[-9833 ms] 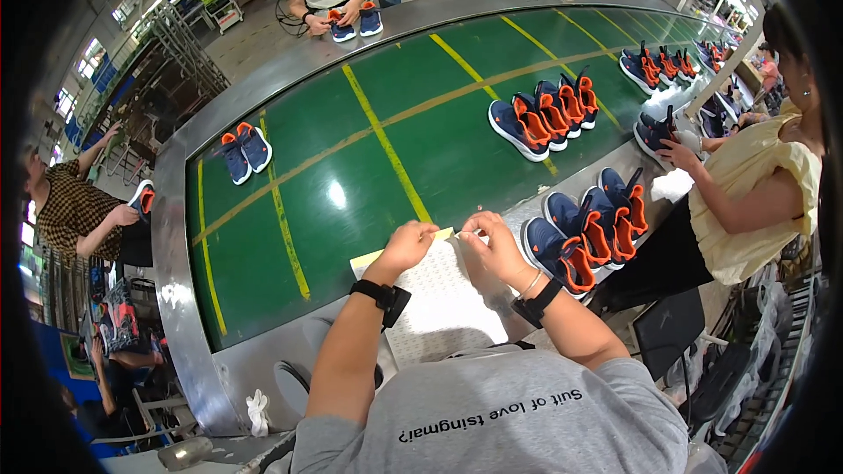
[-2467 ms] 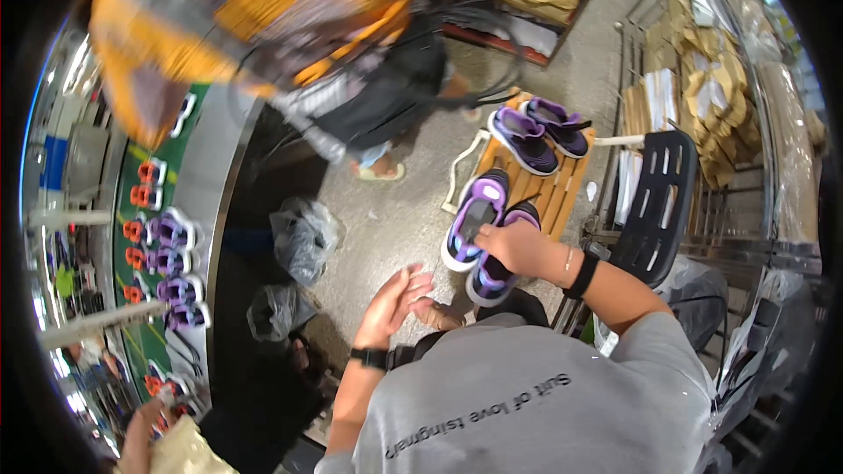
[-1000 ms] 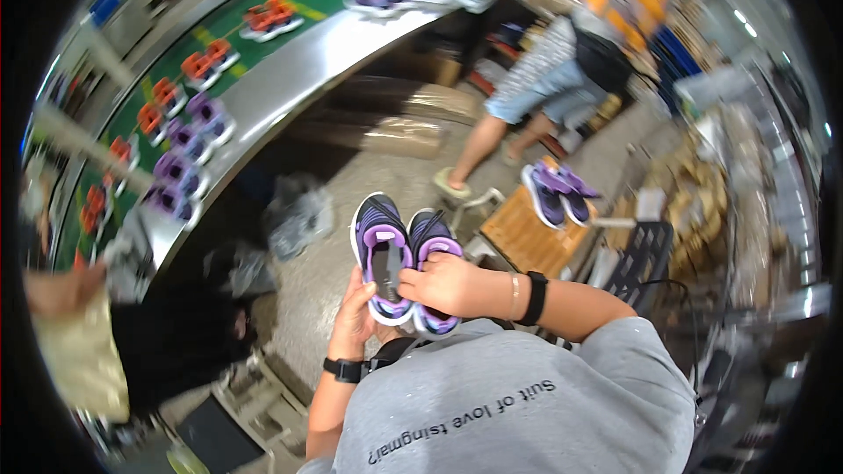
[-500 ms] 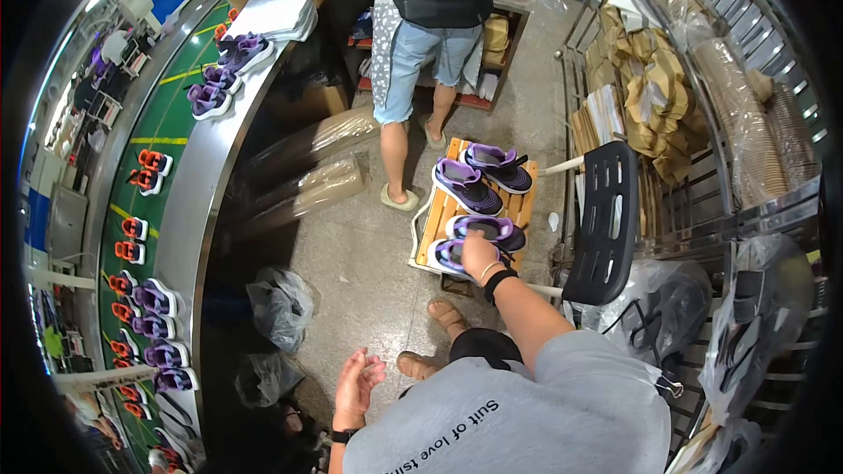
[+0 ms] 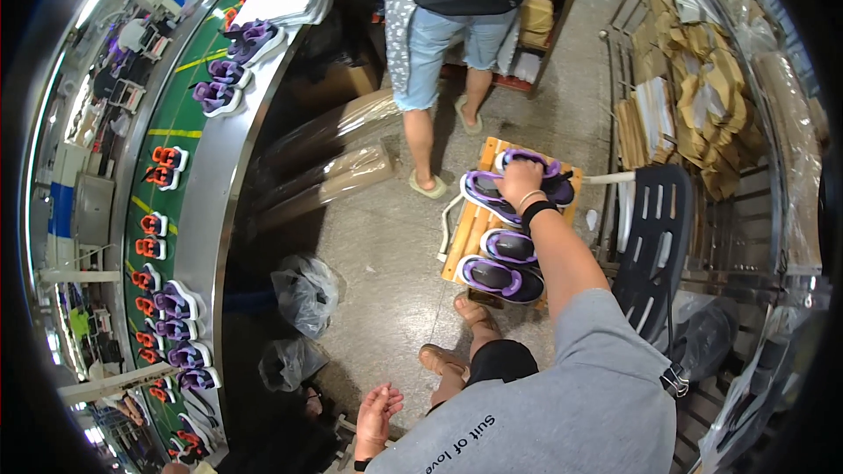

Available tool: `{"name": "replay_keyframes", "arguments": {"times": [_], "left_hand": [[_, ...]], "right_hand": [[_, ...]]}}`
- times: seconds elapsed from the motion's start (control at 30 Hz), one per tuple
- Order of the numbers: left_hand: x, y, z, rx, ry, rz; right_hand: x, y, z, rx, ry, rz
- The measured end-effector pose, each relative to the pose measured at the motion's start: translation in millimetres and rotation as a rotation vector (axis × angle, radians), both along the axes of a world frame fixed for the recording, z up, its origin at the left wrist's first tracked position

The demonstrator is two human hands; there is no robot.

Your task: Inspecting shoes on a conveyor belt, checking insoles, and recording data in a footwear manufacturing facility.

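Purple-and-black sneakers with white soles stand in two pairs on a slatted wooden chair seat (image 5: 475,230). My right hand (image 5: 522,181) reaches over the far pair, its fingers curled at the opening of a sneaker (image 5: 485,197); the fingertips are hidden. The other far sneaker (image 5: 555,186) is right beside it. In the near pair, one sneaker (image 5: 509,247) is partly behind my forearm and the other sneaker (image 5: 500,279) lies closest to me. Low on the left, my left hand (image 5: 378,411) is empty, fingers loosely bent and apart.
A black chair backrest (image 5: 652,241) rises at the right. A green conveyor (image 5: 167,193) with orange and purple shoes curves along the left behind a metal ledge (image 5: 230,136). Ahead stands another person (image 5: 452,44). Plastic bags (image 5: 307,294) and wrapped rolls (image 5: 338,180) lie on the floor.
My right hand has gone from the near pair of sneakers to the far pair. My left hand has dropped lower, its fingers more bent. The view has shifted, and the chair appears further right.
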State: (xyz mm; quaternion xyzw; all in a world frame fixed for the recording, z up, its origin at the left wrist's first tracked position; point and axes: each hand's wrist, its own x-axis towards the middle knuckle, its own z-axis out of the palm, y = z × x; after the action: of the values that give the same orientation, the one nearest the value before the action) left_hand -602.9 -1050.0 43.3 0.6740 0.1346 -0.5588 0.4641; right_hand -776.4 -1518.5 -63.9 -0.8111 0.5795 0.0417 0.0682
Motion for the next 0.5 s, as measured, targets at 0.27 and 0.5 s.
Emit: {"name": "replay_keyframes", "arguments": {"times": [0.27,0.5], "left_hand": [[5,21,1,-0.045,-0.005,0.073],[45,-33,17,-0.490,-0.087,0.192]], "right_hand": [[20,-17,-10,-0.103,-0.155,0.478],[126,139,179,-0.266,-0.232,1.614]]}}
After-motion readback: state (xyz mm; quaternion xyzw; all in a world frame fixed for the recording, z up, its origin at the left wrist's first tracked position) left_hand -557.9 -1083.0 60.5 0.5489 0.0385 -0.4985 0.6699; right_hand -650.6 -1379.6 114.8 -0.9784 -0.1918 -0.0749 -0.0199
